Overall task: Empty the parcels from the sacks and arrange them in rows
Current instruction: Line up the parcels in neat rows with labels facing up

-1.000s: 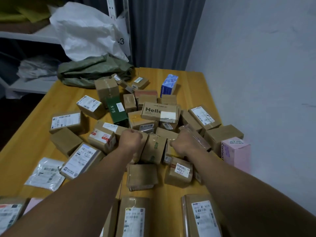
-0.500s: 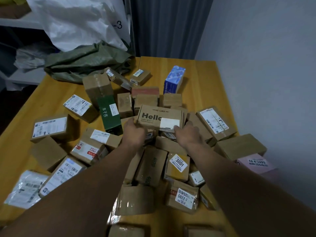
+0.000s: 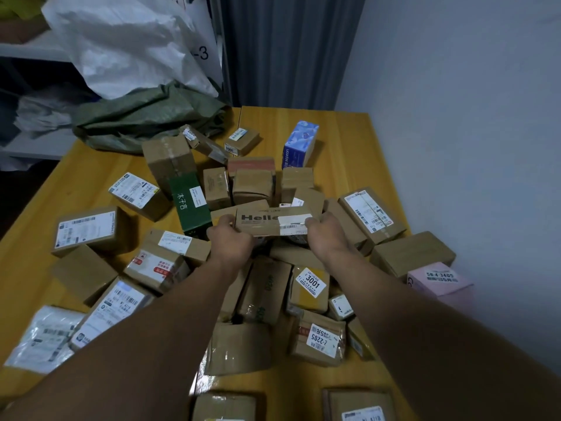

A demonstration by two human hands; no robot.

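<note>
By grey wall (image 3: pixel 470 117), parcels (image 3: pixel 85 229) on table (image 3: pixel 343 141)

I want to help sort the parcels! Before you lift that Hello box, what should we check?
1. Left hand grips the Hello box at its left end: ok.
2. Right hand grips its right end: ok.
3. Nothing lies on top of the box: ok.
4. Box is free of the green box beside it: cannot tell.
5. Bare table at the far end for a row: ok.
6. Other parcels lie in rows: not ok, jumbled.
</note>
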